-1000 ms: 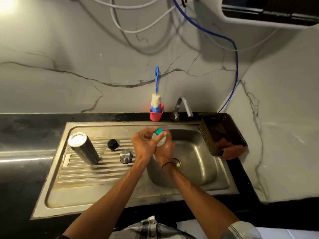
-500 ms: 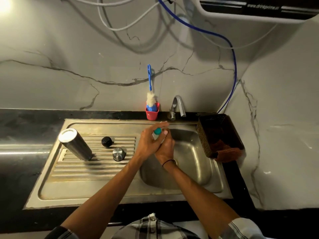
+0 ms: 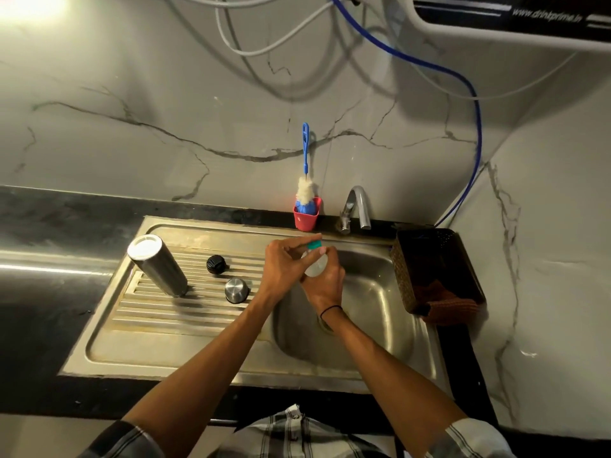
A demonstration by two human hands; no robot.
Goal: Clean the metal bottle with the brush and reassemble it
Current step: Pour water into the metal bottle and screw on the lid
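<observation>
The metal bottle (image 3: pixel 158 266) stands upside down on the sink's ribbed drainboard (image 3: pixel 185 312) at the left. Its black stopper (image 3: pixel 216 264) and steel cap (image 3: pixel 236 290) lie beside it. The blue-handled brush (image 3: pixel 305 180) stands in a red cup (image 3: pixel 306 217) against the wall. Over the basin, my right hand (image 3: pixel 325 281) grips a small clear bottle (image 3: pixel 314 265) with a teal cap (image 3: pixel 314 245). My left hand (image 3: pixel 286 267) has its fingertips pinched on that cap.
A chrome tap (image 3: pixel 357 206) rises behind the basin (image 3: pixel 373 312). A dark woven basket (image 3: pixel 436 269) with an orange cloth (image 3: pixel 453 309) sits on the counter at right. Cables and a blue hose (image 3: pixel 476 133) hang on the marble wall.
Both hands stay together on the small bottle; the left fingers have shifted on the teal cap. The view has tilted slightly, nothing on the drainboard moved.
</observation>
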